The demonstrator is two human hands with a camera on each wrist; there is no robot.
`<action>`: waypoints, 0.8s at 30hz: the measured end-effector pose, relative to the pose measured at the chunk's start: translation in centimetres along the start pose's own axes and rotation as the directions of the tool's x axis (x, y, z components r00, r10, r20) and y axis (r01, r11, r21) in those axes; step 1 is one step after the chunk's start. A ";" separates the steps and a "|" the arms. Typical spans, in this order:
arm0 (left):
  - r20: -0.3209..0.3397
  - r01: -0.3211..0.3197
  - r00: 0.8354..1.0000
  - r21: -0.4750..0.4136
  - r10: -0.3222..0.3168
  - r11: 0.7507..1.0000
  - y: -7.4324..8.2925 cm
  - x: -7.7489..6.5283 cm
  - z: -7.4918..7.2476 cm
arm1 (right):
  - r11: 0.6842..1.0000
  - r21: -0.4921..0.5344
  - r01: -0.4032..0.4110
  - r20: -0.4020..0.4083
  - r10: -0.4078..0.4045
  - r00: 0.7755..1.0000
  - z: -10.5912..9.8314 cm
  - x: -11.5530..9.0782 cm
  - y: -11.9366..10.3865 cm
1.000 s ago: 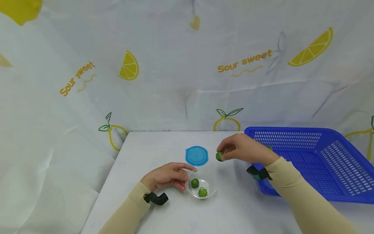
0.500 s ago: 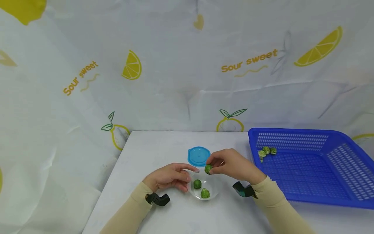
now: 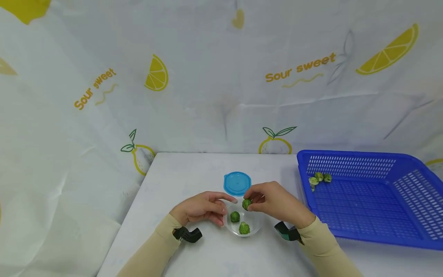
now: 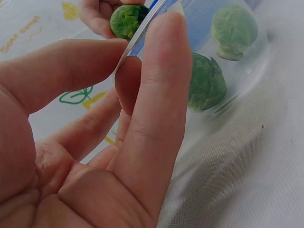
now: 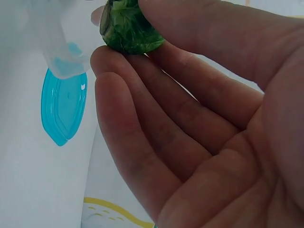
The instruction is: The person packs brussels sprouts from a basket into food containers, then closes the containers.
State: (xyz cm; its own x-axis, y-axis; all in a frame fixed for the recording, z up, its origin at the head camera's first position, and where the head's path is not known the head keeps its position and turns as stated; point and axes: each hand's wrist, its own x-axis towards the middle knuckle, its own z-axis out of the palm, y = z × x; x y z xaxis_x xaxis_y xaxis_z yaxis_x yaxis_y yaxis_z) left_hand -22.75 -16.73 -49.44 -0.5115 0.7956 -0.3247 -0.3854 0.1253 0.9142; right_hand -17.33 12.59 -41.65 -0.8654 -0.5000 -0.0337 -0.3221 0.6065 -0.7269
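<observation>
A clear plastic bowl stands on the white table with two Brussels sprouts in it. My left hand pinches the bowl's left rim; in the left wrist view the rim lies between thumb and fingers. Over the bowl's far side, my right hand holds another Brussels sprout between thumb and fingertips. The right wrist view shows this sprout close up, cut off by the top edge. Behind the bowl lies a round blue lid.
To the right stands a large blue plastic basket, with several Brussels sprouts in its far left corner. A white sheet printed with lemons hangs behind the table.
My right hand has moved left with its Brussels sprout, from beside the basket to over the bowl. The left hand has stayed at the bowl's rim.
</observation>
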 end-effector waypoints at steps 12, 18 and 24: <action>0.009 0.000 1.000 -0.013 0.000 1.000 0.1 -0.1 0.3 | 1.000 -0.011 0.014 0.022 -0.014 1.000 0.4 0.1 0.1; -0.002 -0.002 1.000 -0.014 0.001 1.000 0.1 0.0 0.2 | 0.999 -0.022 0.040 0.032 -0.039 0.999 0.4 0.2 -0.3; -0.004 0.000 1.000 -0.017 -0.001 1.000 0.2 -0.1 0.2 | 0.998 -0.047 0.031 0.028 -0.030 0.999 0.6 0.3 -0.6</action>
State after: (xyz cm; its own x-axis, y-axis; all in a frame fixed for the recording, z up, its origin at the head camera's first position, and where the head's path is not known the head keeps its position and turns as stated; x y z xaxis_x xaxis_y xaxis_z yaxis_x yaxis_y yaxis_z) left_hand -22.63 -16.69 -49.18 -0.5142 0.7933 -0.3261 -0.3987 0.1156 0.9098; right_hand -17.11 11.72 -41.66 -0.8445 -0.5346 -0.0310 -0.3664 0.6191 -0.6946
